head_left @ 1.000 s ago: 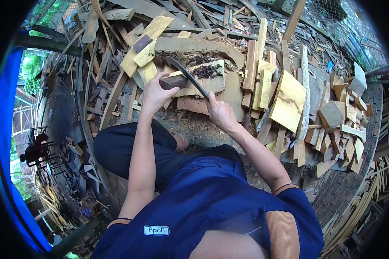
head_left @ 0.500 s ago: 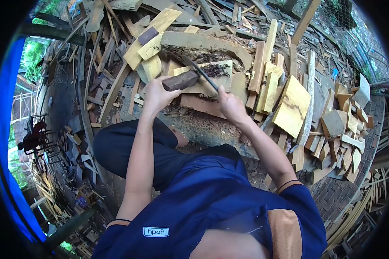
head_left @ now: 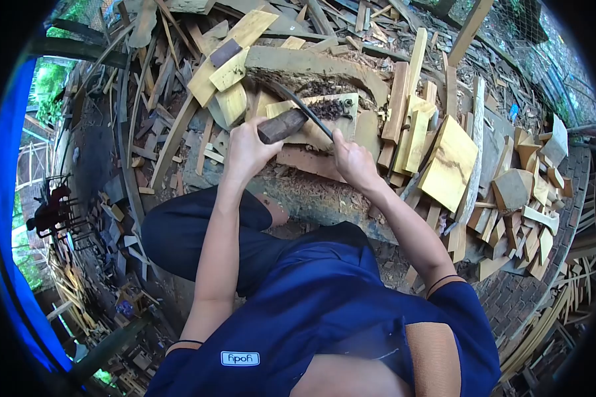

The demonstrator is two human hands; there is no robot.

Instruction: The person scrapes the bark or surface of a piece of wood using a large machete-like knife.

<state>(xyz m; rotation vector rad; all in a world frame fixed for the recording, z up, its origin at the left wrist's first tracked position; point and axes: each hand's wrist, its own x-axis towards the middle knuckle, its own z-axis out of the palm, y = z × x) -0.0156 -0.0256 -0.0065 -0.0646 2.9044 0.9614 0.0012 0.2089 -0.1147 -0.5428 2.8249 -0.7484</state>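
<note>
My left hand (head_left: 246,153) is wrapped round the near end of a dark brown wood block (head_left: 282,126), held at a slant. In my right hand (head_left: 355,157) is the handle of a long knife (head_left: 311,114) with a slim, slightly curved dark blade. The blade slopes up to the left and crosses the block's far end. Under both lies a pale board (head_left: 348,127) on a wooden work base, with dark curled shavings (head_left: 330,108) heaped on it just beyond the blade.
A thick curved plank (head_left: 318,65) stands behind the board. Yellow wood pieces (head_left: 447,162) and upright offcuts lie to the right, beside a heap of cut blocks (head_left: 513,188). More yellow boards (head_left: 235,56) rest at the upper left. Wood scraps cover the ground all round.
My left hand and the dark block have shifted slightly right, and the block has turned a little in my grip. The knife blade has moved slightly at the block's far end.
</note>
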